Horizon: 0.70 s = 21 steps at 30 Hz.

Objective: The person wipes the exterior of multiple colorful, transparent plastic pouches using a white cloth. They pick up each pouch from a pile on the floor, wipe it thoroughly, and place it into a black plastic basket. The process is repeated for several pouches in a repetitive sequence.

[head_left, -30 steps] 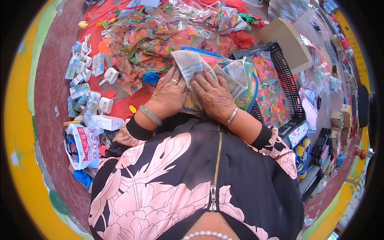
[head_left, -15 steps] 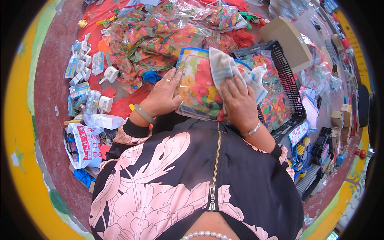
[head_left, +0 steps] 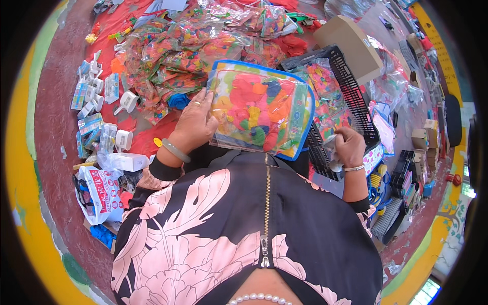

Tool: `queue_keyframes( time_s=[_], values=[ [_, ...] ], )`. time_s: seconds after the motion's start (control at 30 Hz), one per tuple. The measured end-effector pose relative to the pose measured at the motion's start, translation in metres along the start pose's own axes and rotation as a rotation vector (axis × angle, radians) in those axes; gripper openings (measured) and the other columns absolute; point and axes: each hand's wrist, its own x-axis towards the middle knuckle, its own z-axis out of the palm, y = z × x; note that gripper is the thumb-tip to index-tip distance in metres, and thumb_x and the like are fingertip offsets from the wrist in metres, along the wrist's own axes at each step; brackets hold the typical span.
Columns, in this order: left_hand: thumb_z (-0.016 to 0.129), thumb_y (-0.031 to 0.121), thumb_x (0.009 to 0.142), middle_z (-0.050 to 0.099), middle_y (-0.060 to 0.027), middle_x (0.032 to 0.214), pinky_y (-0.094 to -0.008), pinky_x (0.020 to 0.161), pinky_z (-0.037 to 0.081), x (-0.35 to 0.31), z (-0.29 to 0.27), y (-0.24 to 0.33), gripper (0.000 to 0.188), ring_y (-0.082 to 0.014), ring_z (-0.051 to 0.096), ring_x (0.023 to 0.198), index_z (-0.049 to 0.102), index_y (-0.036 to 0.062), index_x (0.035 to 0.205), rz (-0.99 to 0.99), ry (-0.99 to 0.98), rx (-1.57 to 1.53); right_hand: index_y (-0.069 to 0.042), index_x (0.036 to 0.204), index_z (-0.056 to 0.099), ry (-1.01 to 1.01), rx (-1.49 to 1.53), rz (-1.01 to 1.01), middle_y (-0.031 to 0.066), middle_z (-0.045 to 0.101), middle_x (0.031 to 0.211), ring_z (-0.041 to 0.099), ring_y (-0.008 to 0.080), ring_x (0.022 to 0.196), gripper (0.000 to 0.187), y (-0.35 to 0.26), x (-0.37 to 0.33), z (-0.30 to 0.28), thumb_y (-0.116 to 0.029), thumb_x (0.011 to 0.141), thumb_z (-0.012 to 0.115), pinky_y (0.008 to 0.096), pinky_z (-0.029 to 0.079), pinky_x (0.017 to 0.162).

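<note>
A clear plastic bag of colourful deflated balloons (head_left: 249, 109) lies over a blue-edged pad (head_left: 306, 114) in front of my body. My left hand (head_left: 195, 119) grips the bag's left edge, its fingers along the side. Off to the right, my right hand (head_left: 349, 147) is closed around a crumpled whitish cloth (head_left: 333, 152), apart from the bag. Just beyond that hand stands a black plastic basket (head_left: 356, 89) with more balloon bags (head_left: 325, 84) in it. Part of the cloth is hidden in my fist.
Ahead, a large heap of balloon bags (head_left: 178, 61) covers a red sheet. White handled gadgets (head_left: 127, 101) and small blue boxes are at left, above a white printed carrier bag (head_left: 104, 190). A cardboard box (head_left: 351, 46) stands behind the basket; tape rolls (head_left: 378, 180) are at right.
My right hand has drawn the cloth off the bag's surface and moved right and nearer to me, uncovering the bag. My left hand stays at the bag's left edge.
</note>
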Motion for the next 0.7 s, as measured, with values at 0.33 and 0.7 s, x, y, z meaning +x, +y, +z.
queue_keyframes(
  time_s=[0.33,0.7],
  values=[
    [0.064,0.014,0.074,0.055,-0.0137,0.103,-0.0342,0.085,0.041,-0.008,-0.015,0.011,0.062,-0.0262,0.052,0.095,0.044,0.0014,0.131,-0.049,0.194,-0.009,-0.004,0.094,0.067,-0.078,0.144,-0.105,0.0142,0.067,0.083,0.064,0.0299,0.077,0.028,-0.107,0.019,0.002,-0.026,0.076,0.065,0.0362,0.050,0.070],
    [0.064,-0.004,0.077,0.057,-0.0020,0.077,-0.0228,0.065,0.046,-0.003,0.003,-0.010,0.060,-0.0084,0.055,0.069,0.039,0.0007,0.132,-0.301,0.127,-1.050,0.002,0.091,0.065,-0.339,0.770,0.108,0.0036,0.064,0.078,0.057,0.0083,0.072,0.018,-0.094,0.041,0.030,-0.009,0.077,0.067,0.0241,0.045,0.063]
  ],
)
